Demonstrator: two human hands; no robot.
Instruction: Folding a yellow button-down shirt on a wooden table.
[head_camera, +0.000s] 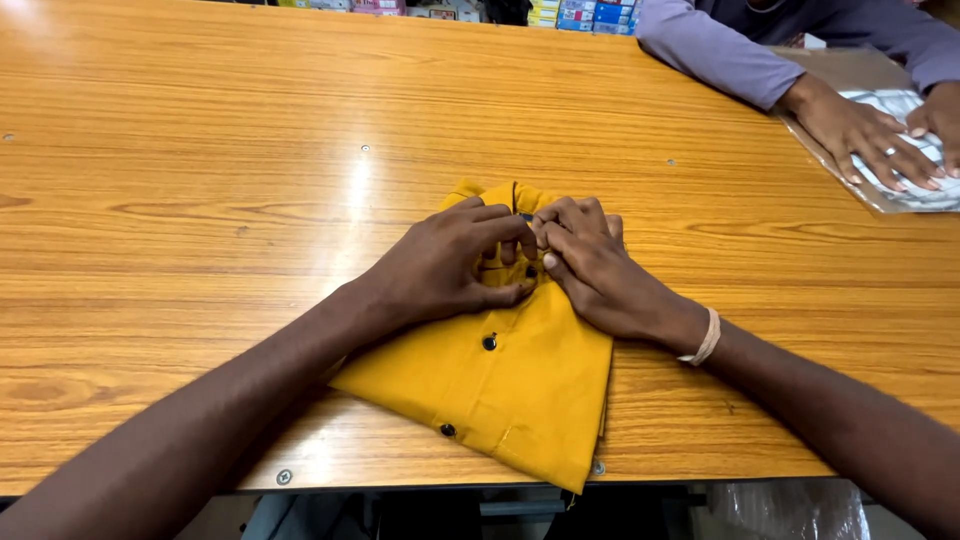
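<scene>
A folded mustard-yellow shirt (520, 385) with black buttons lies on the wooden table (200, 200), its lower edge hanging over the near edge. My left hand (445, 265) and my right hand (595, 270) meet at the shirt's collar end. Fingers of both hands are curled and pinch the fabric near the top button. The collar is mostly hidden under my hands. A pale band sits on my right wrist.
At the far right another person in purple sleeves presses both hands (885, 135) on a clear plastic bag with a white garment (915, 190). Shelves with coloured boxes (590, 12) run along the back edge. Small screws dot the tabletop.
</scene>
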